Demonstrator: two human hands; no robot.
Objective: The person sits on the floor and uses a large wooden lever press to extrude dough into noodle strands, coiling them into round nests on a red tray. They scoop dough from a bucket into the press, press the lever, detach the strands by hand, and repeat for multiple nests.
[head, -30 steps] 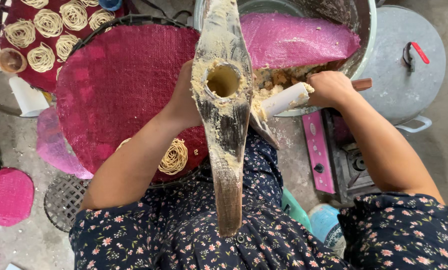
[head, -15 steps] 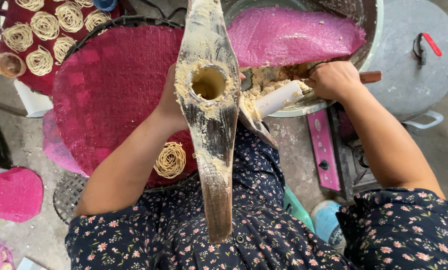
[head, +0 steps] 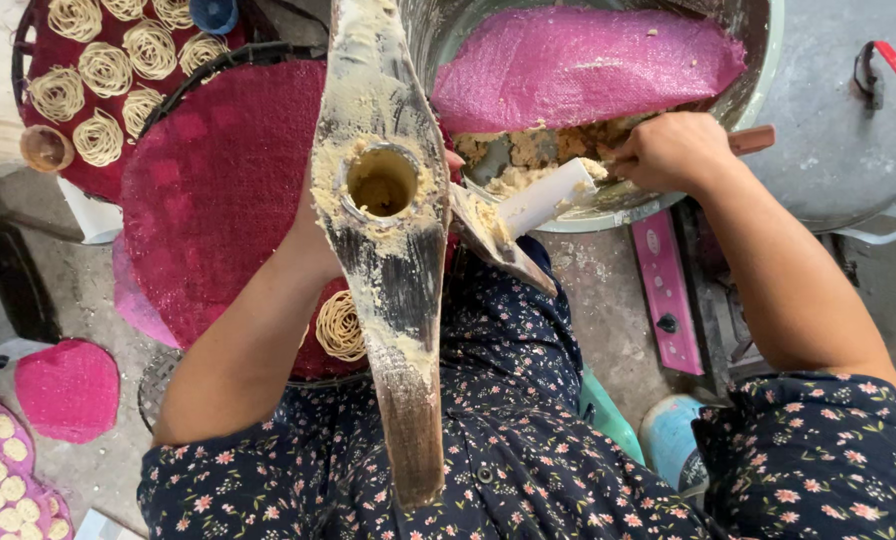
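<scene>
One wooden press rests against the mostly hidden left hand, grip unclear; the right hand pinches one scoop handle over one dough bowl.

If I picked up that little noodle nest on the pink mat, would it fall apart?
Probably, unless you are gentle. The noodle nest is a loose coil of thin strands, so it looks soft, floppy and easy to squash. It likely weighs very little. The strands may feel sticky, since the same pale dough clings to the wooden press above it. Lying flat on the pink mat, it should not roll.

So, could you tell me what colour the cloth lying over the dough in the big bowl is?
The cloth is bright pink, seen best in the head view.
</scene>
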